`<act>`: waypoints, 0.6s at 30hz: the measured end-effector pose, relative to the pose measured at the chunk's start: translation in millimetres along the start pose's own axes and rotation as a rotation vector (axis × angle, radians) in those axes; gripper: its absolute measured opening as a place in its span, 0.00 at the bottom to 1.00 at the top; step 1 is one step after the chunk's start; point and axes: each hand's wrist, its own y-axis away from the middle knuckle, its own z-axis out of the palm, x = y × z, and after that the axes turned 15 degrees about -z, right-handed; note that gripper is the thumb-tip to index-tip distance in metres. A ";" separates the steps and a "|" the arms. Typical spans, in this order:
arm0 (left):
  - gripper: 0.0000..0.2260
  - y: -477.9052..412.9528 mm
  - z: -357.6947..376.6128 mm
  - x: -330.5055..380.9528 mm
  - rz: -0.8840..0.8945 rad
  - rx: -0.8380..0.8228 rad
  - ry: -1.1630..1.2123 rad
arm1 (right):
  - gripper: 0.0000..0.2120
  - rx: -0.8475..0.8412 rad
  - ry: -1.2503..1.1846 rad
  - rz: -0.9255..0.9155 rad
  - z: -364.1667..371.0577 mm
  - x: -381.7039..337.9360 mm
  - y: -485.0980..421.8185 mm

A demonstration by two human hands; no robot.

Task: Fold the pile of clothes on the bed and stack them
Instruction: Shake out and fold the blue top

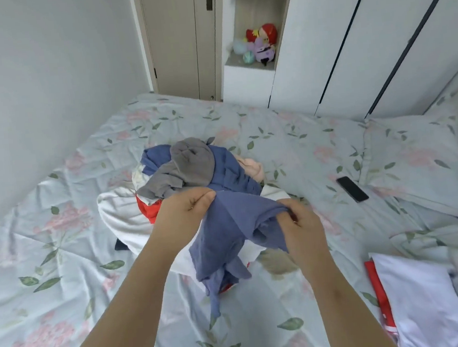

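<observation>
Both hands are raised over the bed [62, 243], holding one blue garment [235, 228] between them, just in front of the pile of clothes [195, 176]. The left hand [186, 207] pinches the garment's upper edge between thumb and fingertips, fingers curled. The right hand [298, 222] grips a bunched part of the same garment, fingers curled into the fabric. The cloth is stretched between the two hands and the rest hangs down crumpled, its lower end touching the sheet. The far part of the blue fabric runs back into the pile.

The pile sits mid-bed, unfolded. A grey garment [191, 162] is on top and more blue fabric lies around it. A red garment [149, 210] shows at the left under the grey, a white garment [120, 210] spreads out below and to the left, and a pink garment [252, 168] is at the far right side.

At the lower right of the bed lies a folded white garment [415, 295], flat, on top of a folded red piece [376, 285] whose edge sticks out on the left.

A dark phone [352, 189] lies face up on the sheet, right of the pile, just beside a floral pillow [415, 162]. Behind the bed are a white wardrobe [376, 36], an open shelf [251, 63] with plush toys [262, 43], and a closed door [180, 39].
</observation>
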 end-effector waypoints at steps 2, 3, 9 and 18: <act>0.13 3.6 -3.6 4.2 -0.037 0.000 0.100 | 0.07 0.015 -0.039 -0.034 -8.9 -11.8 -4.4; 0.13 4.5 -4.5 6.8 -0.061 -0.017 0.165 | 0.08 0.019 -0.060 -0.044 -12.9 -15.0 -6.4; 0.15 7.2 -9.4 22.5 -0.117 0.053 0.110 | 0.12 0.017 -0.186 -0.059 -16.9 -25.8 -12.8; 0.03 33.1 25.1 35.7 0.079 -0.391 -0.086 | 0.16 0.045 -0.232 -0.090 -11.0 -33.3 -20.2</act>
